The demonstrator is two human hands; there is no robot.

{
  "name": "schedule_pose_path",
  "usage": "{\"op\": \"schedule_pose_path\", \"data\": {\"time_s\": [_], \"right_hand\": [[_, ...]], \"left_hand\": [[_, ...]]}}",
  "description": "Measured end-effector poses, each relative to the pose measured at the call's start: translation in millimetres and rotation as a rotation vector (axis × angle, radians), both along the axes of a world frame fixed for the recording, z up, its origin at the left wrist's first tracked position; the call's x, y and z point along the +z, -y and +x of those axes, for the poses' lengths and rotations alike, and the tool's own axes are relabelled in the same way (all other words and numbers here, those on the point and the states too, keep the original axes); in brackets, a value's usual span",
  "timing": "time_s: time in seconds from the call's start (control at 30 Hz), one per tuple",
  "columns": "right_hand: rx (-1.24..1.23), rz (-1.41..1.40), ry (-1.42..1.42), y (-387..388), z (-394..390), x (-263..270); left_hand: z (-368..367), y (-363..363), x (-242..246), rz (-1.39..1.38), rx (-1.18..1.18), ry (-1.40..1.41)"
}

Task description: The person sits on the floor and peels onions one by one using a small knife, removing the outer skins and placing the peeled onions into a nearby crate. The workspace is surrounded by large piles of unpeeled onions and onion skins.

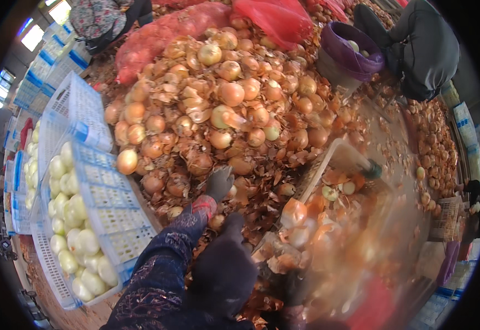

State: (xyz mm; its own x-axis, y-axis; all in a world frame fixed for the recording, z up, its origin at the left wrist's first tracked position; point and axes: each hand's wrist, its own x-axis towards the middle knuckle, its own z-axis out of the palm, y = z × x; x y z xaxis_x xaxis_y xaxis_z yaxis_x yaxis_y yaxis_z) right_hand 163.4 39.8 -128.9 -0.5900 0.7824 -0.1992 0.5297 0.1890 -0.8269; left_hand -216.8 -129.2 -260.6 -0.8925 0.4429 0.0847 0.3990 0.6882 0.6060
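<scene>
My left hand, in a grey glove below a red patterned cuff, is at the near edge of a heap of brown onions and loose skins. Its fingers point into the heap, and whether they hold an onion is hidden. Close to its fingertips lies a pale onion. On the right, motion blur keeps my right hand from being made out; a blurred red patch may be its sleeve. Near there stands a beige plastic crate with peeled onions and skins about it.
A white-and-blue crate of peeled onions stands at left. Red mesh sacks lie behind the heap. A purple-lined bucket stands beside a seated person. Another onion heap lies far right. A dark clothed shape is below me.
</scene>
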Motion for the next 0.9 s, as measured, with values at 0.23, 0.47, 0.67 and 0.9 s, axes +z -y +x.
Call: {"op": "schedule_pose_path", "data": {"time_s": [0.23,0.47,0.67,0.9], "right_hand": [[0.023,-0.034,-0.014,3,-14,27],[-0.075,-0.114,0.020,6,-10,24],[-0.090,-0.157,0.071,8,-10,23],[-0.011,0.050,0.071,5,-17,22]], "left_hand": [[-66,-52,-19,-0.198,0.019,0.406],[-30,-93,-7,-0.254,-0.215,0.468],[-17,-108,-29,-0.225,-0.262,0.439],[-11,-90,89,0.908,-0.247,1.282]]}}
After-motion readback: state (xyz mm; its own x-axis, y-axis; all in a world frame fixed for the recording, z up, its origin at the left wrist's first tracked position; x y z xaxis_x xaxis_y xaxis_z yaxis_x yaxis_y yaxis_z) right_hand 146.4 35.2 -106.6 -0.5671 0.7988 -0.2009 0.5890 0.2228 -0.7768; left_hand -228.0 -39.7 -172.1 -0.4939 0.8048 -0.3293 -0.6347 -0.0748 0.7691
